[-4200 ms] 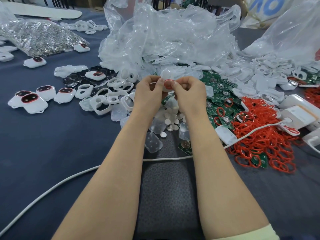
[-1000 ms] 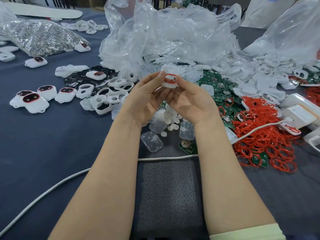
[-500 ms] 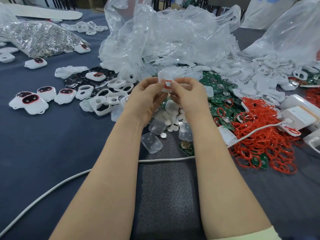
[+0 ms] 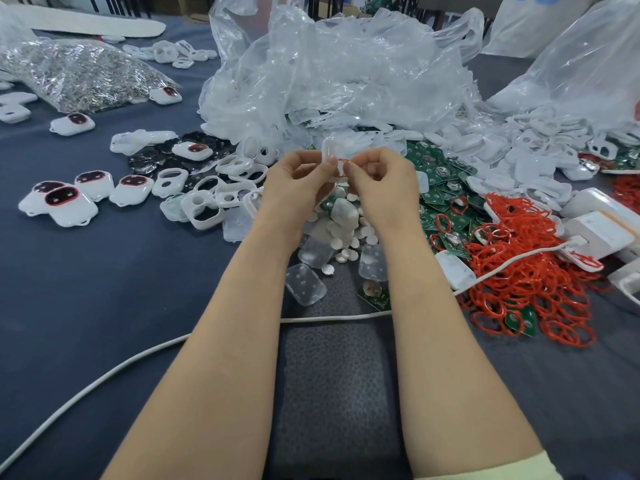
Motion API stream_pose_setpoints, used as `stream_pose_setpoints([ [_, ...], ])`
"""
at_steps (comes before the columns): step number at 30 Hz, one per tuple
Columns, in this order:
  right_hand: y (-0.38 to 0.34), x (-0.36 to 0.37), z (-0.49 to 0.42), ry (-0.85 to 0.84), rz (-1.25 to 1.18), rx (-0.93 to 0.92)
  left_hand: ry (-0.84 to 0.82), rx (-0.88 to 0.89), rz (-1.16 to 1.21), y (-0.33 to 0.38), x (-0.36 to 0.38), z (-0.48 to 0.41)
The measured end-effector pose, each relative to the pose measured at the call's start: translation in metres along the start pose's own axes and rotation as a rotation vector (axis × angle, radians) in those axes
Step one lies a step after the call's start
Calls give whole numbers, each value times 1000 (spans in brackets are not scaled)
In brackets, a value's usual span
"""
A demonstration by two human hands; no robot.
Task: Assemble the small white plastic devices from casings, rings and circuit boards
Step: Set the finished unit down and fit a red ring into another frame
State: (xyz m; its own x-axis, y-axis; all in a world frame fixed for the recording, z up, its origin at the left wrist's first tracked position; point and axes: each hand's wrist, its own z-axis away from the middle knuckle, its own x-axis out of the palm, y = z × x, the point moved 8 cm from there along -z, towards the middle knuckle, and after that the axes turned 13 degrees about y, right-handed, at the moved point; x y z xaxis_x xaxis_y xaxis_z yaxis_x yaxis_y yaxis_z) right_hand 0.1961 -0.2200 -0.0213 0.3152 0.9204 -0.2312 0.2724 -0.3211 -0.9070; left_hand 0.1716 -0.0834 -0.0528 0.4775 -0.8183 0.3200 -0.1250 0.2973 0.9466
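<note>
My left hand and my right hand meet above the table's middle, both pinching a small white casing that stands on edge between the fingertips. A thin red ring sits against the casing at my right fingertips. Green circuit boards lie to the right of my hands. A heap of red rings spreads further right. Empty white casings lie left of my hands, and finished white devices with dark red-rimmed windows stand at the far left.
A big crumpled clear plastic bag rises behind my hands. A bag of small metal parts lies at the back left. Round white discs and clear covers lie under my wrists. A white cable runs across the dark blue table.
The casing was tipped from lying flat between my open palms to standing on edge, pinched at the fingertips. Both hands rose slightly and turned their backs to the camera.
</note>
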Motion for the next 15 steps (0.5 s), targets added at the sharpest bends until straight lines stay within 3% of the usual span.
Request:
stream_pose_setpoints([
  [2, 4, -2, -2, -20, -74, 67, -24, -26, 34, -1, 2, 1],
  [15, 9, 0, -5, -65, -55, 47, -44, -12, 2, -1, 3, 1],
])
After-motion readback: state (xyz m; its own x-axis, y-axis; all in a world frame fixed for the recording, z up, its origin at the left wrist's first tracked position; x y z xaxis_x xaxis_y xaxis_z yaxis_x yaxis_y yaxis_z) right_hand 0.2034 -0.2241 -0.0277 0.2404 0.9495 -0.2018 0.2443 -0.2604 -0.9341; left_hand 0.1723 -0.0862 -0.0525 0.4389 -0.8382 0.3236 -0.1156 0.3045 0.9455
